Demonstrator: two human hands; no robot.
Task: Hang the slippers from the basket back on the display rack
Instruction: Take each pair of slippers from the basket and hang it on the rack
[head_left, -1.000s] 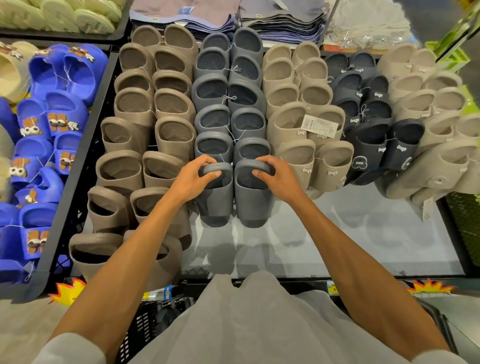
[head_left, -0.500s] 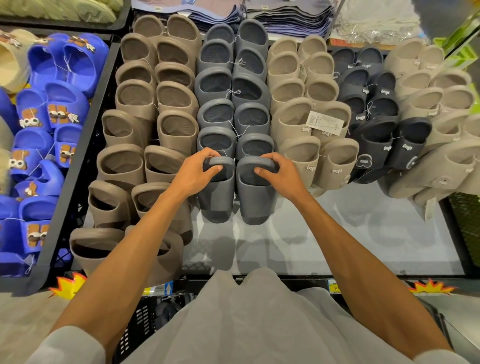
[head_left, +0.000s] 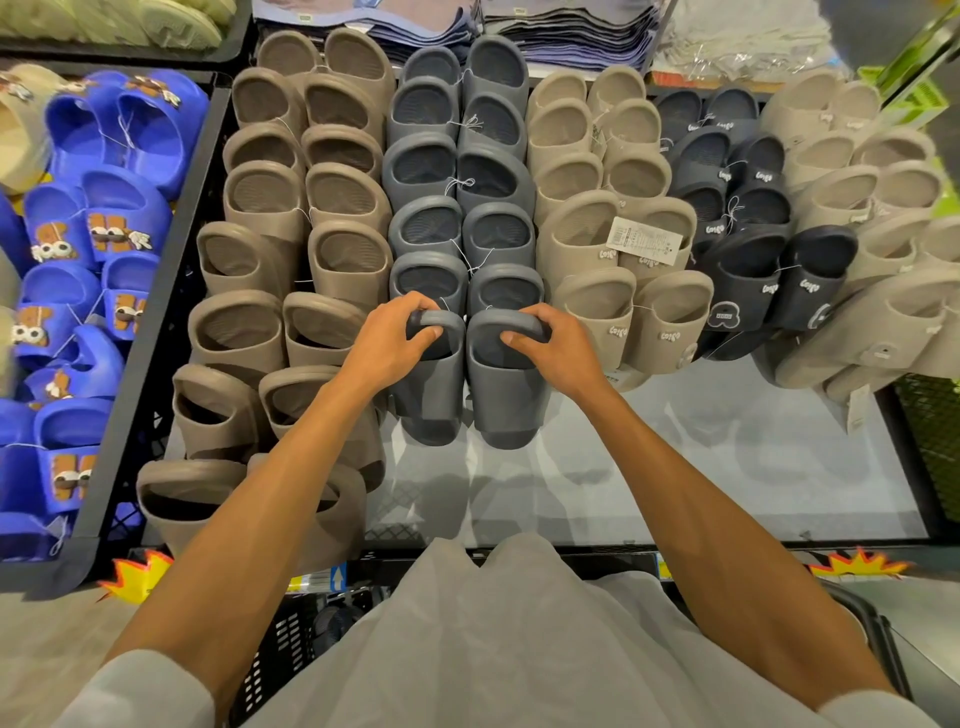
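A pair of dark grey slippers hangs at the bottom of the grey column on the display rack (head_left: 675, 467). My left hand (head_left: 387, 340) grips the top strap of the left grey slipper (head_left: 431, 395). My right hand (head_left: 553, 345) grips the strap of the right grey slipper (head_left: 506, 400). Both slippers point toe down, just below the row of grey pairs above. The black basket (head_left: 280, 649) sits low at my left, mostly hidden behind my shirt and arm.
Brown slippers (head_left: 260, 260) fill the columns to the left, beige slippers (head_left: 592, 244) and navy slippers (head_left: 748, 280) hang to the right. Blue cartoon slippers (head_left: 88, 244) sit in a separate black frame far left. Folded cloth (head_left: 545, 26) lies stacked above the rack.
The view has shifted slightly downward across the rack. Both hands stay on the grey pair, which sits a little higher against the row above.
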